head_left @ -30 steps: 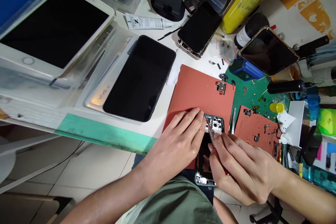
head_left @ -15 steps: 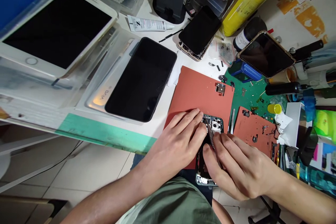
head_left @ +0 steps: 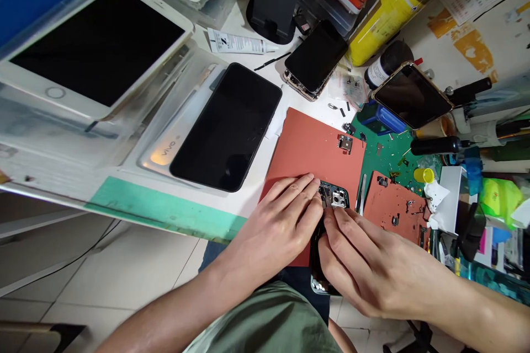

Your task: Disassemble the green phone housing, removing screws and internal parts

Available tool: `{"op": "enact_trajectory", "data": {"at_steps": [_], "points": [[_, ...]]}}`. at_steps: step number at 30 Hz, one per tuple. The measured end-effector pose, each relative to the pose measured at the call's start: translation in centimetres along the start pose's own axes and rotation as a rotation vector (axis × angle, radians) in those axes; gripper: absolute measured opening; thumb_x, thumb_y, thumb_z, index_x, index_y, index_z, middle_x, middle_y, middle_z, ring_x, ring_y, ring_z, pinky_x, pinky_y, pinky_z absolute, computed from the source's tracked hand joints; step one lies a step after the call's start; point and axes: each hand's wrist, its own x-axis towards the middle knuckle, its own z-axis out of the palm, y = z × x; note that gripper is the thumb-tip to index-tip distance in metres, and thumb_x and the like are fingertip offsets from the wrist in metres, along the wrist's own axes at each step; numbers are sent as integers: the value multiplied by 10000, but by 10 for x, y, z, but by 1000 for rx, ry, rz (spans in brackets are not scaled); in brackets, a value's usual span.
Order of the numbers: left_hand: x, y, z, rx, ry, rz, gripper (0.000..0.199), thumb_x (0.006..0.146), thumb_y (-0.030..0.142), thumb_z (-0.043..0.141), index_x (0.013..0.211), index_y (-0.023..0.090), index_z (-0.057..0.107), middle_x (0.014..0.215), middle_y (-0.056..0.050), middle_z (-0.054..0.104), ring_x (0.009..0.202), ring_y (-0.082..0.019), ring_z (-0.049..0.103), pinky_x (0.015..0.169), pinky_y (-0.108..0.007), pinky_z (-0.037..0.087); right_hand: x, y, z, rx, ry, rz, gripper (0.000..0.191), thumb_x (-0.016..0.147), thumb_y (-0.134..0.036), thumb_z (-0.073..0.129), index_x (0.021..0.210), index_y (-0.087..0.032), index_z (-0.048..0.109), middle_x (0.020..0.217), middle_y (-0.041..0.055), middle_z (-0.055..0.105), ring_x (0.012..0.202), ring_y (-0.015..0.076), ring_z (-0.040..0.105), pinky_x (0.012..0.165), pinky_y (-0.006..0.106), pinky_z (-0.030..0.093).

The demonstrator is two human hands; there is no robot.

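Observation:
An opened phone housing (head_left: 339, 197) with bare inner parts and a camera cluster lies at the front edge of a reddish-brown mat (head_left: 314, 138). My left hand (head_left: 285, 218) rests on its upper left edge, fingers pressed together; whether they grip the housing is hidden. In my right hand (head_left: 364, 259) are thin metal tweezers (head_left: 327, 197), pinched between thumb and fingers, with the tip over the parts beside the camera cluster. A small metal part (head_left: 345, 143) lies near the mat's far right corner.
A black-screened phone (head_left: 227, 127) lies left of the mat. Beyond it are a glue tube (head_left: 240, 43) and another opened phone (head_left: 316, 58). Spare tweezers (head_left: 362, 194) and a second mat (head_left: 389, 209) with small parts are to the right, near a yellow cap (head_left: 424, 175).
My right hand has shifted slightly up and left, with its fingers closer to the tweezer tip. My left hand has barely moved. The view has shifted a little.

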Motion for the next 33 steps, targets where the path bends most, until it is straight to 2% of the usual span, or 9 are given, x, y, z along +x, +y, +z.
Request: {"op": "enact_trajectory", "data": {"at_steps": [4,11,17,23,28,31,33], "points": [[1,-1,-1,-16,9,-22,264,1083,63,462,1193,51,702,1412,-204,733,1382,-345,680,1134,-497,571,4,3,-2,-42,-3,-28,317,1026,-212,532,1248,-34,673,1126,214,822,995,364,799,956,502,543],[1,-3,-3,-69,-16,-56,285,1076,56,445,1223,53,690,1441,-208,712,1399,-343,662,1151,-496,554,7,12,-8,-70,-83,-60,219,1036,-206,525,1198,-118,643,980,147,818,850,300,756,829,460,505],[1,-2,-3,-79,-32,-51,305,1079,61,428,1248,48,681,1457,-216,699,1408,-349,652,1146,-500,556,4,11,-9,-30,-39,-3,168,1029,-150,542,1138,-130,668,829,60,750,666,195,597,676,401,406],[1,-1,0,-52,-8,-43,293,1067,56,435,1212,46,688,1450,-219,702,1398,-365,659,1135,-517,564,4,9,-3,-44,14,16,153,1010,-163,601,1119,-120,700,659,-4,619,580,166,469,599,387,322],[0,-1,1,-31,-5,-35,304,1072,60,421,1217,51,688,1471,-218,691,1423,-357,642,1151,-513,554,4,6,-2,-34,14,16,190,1021,-210,609,1161,-120,699,826,63,732,693,192,568,685,402,403],[0,-1,0,-23,-10,-37,324,1083,69,395,1212,60,692,1460,-208,701,1414,-344,651,1150,-501,555,5,5,-4,-25,-6,10,257,1038,-242,574,1202,-90,700,1019,141,789,878,265,682,842,455,481],[0,-1,0,-23,-16,-39,330,1083,70,390,1218,61,691,1459,-207,702,1412,-340,654,1148,-496,557,5,3,-6,-26,-20,22,284,1037,-247,564,1217,-71,696,1102,177,790,948,309,713,883,480,491]]}}
